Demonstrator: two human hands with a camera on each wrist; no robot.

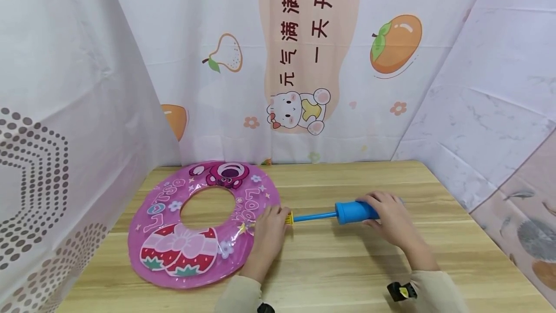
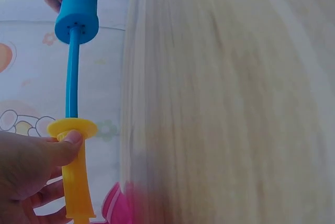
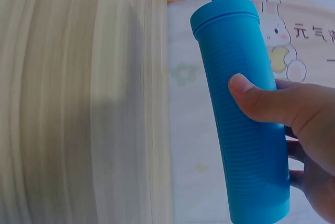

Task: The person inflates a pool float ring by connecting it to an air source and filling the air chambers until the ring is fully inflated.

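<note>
A hand air pump lies across both hands, its blue barrel [image 3: 241,109] joined by a thin blue rod [image 1: 314,217] to a yellow end piece [image 2: 77,177]. The left hand [image 1: 270,230] grips the yellow piece, thumb laid along it just below its flange. Around the blue barrel curl the fingers of the right hand [image 1: 391,219]. A stretch of rod shows between barrel and flange. To the left, a pink inflated swim ring [image 1: 141,255] with strawberry and bear prints lies flat, partly behind the left hand. Whether the yellow tip touches the ring is hidden in the head view.
Under everything is a wood-grain table [image 1: 330,279]. A printed white cloth [image 1: 208,4] hangs at its back edge, and more cloth hangs along the left and right sides. Black bands [image 1: 401,292] sit at both wrists.
</note>
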